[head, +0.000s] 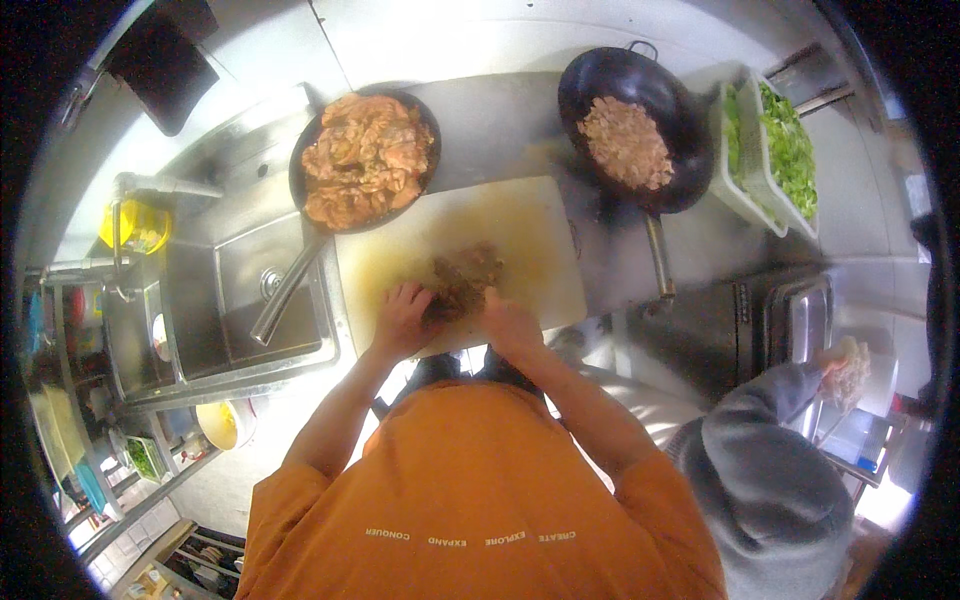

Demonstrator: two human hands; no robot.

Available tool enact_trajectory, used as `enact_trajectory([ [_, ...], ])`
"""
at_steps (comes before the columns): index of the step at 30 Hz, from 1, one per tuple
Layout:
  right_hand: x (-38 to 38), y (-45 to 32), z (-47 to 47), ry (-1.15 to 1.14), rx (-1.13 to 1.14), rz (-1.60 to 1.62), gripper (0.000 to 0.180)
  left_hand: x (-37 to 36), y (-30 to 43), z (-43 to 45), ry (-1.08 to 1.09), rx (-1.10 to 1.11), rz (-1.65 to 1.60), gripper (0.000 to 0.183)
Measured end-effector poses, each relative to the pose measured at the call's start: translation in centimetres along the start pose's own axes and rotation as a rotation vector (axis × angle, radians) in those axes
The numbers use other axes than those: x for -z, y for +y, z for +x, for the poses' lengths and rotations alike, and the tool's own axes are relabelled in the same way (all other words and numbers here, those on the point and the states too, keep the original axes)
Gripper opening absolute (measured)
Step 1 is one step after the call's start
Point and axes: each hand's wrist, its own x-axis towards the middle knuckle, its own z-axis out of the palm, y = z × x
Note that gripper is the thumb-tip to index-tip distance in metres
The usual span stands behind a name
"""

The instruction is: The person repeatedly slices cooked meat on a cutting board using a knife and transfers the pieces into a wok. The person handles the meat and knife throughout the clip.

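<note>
A pale, yellow-stained cutting board (536,217) lies before me, with a heap of chopped dark brown food, likely meat (469,274), near its middle. My left hand (405,319) rests on the board at the heap's left edge, fingers bent; whether it grips a piece is unclear. At the heap's lower right, my right hand (514,326) is curled with its thumb side toward the food. Blur and the hand itself hide whether a knife handle is in that fist. Past the board's upper left corner sits a long-handled pan (298,176) heaped with reddish marinated meat (367,161).
A black wok (675,97) holding chopped pale meat (626,142) stands right of the board. Beyond it are white baskets (757,165) of cut greens (787,150). The pan's handle (289,289) overhangs a steel sink (240,300). A grey-sleeved person (772,465) works close on my right.
</note>
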Motion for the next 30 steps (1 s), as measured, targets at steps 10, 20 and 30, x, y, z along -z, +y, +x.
enact_trajectory([
  [10,1.3,-0.4,-3.0,-0.064,0.083,-0.045,0.012,-0.7,-0.2,-0.7,0.04,0.036,0.013,0.042],
  [20,1.4,-0.8,-1.9,-0.103,0.022,0.001,0.014,-0.8,-0.1,-1.4,0.071,0.094,0.004,0.036],
  [30,-0.9,-2.4,0.2,-0.109,0.044,0.035,0.014,-1.0,-0.1,-2.0,0.098,0.03,0.029,0.032],
])
